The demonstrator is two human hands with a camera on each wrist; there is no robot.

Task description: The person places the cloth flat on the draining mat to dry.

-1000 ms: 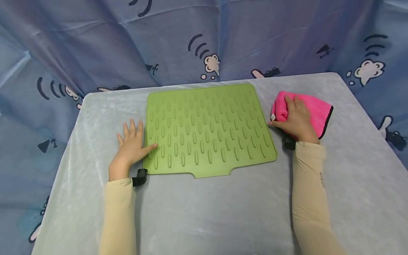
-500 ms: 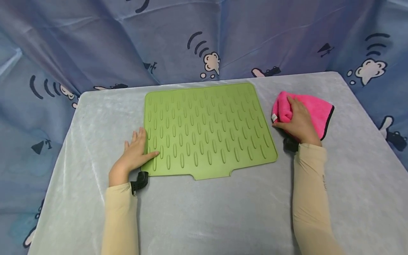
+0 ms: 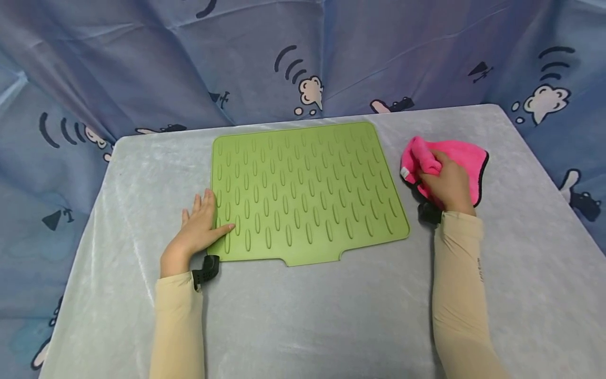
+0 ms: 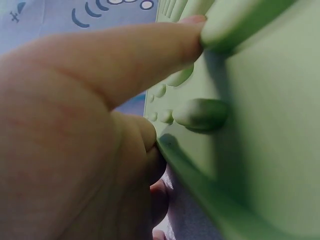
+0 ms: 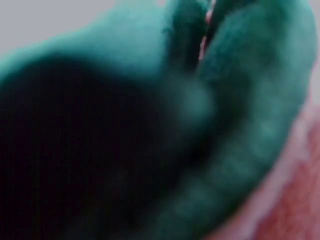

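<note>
A green mat [image 3: 303, 189] with raised oval ridges and a tab on its near edge lies flat on the table. My left hand [image 3: 194, 231] rests at its near left edge; the thumb [image 4: 150, 55] lies over the ridged top and the other fingers stay fairly straight along the rim. To the right of the mat, my right hand [image 3: 447, 184] grips a bunched fold of a pink cloth [image 3: 466, 155] that has a black border and a small white tag. The right wrist view is dark and blurred, with the cloth's folds close to the lens.
Pale grey fabric covers the table [image 3: 303, 321]. Behind it and at the sides hangs a blue patterned curtain [image 3: 246, 63]. Black wrist cameras, such as the left one [image 3: 206, 269], sit beside both beige sleeves.
My left hand has drawn its fingers in against the mat's edge. My right hand, earlier resting on the cloth, has closed its fingers round it and bunched up a fold.
</note>
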